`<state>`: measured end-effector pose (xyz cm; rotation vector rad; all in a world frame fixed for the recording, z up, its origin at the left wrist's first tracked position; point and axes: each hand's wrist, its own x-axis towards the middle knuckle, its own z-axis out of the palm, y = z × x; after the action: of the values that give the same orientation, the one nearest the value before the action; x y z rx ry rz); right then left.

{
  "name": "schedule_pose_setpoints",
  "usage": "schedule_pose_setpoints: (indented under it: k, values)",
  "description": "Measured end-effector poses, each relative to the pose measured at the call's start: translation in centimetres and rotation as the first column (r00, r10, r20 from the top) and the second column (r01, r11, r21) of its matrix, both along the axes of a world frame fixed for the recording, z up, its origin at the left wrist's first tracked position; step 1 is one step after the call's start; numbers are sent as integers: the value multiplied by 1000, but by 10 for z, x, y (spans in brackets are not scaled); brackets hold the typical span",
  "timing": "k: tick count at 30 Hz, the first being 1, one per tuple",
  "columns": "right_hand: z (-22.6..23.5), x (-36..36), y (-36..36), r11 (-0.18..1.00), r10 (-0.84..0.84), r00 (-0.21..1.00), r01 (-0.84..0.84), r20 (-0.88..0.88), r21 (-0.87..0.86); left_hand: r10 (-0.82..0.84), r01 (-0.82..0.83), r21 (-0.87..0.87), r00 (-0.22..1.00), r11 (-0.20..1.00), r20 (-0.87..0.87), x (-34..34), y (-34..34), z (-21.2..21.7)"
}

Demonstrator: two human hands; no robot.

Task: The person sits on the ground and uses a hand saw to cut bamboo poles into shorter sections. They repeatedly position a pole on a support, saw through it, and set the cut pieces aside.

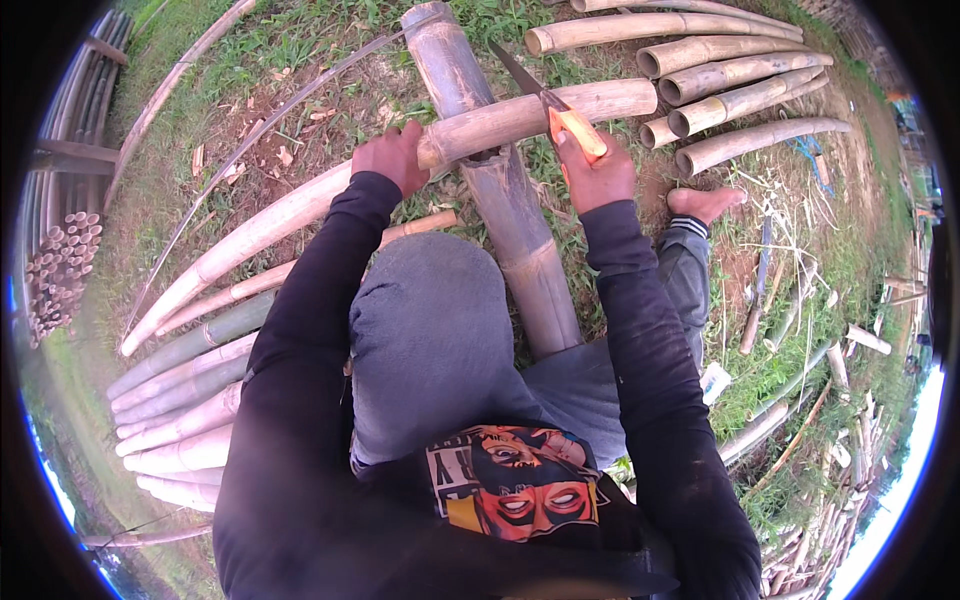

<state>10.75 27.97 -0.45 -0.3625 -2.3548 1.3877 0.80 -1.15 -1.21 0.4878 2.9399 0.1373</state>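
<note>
A long pale bamboo pole (300,208) lies crosswise over a thicker, greyish bamboo log (520,240). My left hand (392,158) is wrapped over the pole, just left of where it crosses the log. In my right hand (600,172) is a handsaw (575,128), gripped by its orange wooden handle. The saw's dark blade points up and away to the left, beyond the pole. The blade passes close to the pole right of the crossing; whether its teeth touch it, I cannot tell.
Several cut bamboo lengths (735,75) lie at the far right, and more poles (190,400) at the left. A bamboo stack (62,265) stands at the far left edge. My bare foot (705,203) rests on the ground at right, near a long blade-like tool (765,250) and offcuts (868,338).
</note>
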Motion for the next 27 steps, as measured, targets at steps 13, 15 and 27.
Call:
schedule_pose_setpoints:
  k: [13,15,27]
  values:
    - [11,123,3,976,-107,966,147,235,-161,-12,12,-7,1000,1000,4,-1,1,-9]
    - [0,20,2,998,11,999,-9,33,-61,-5,5,7,1000,1000,-7,0,1,-3]
    - [15,243,-3,994,-85,996,85,14,-72,-20,21,18,999,1000,-42,-3,-1,-10]
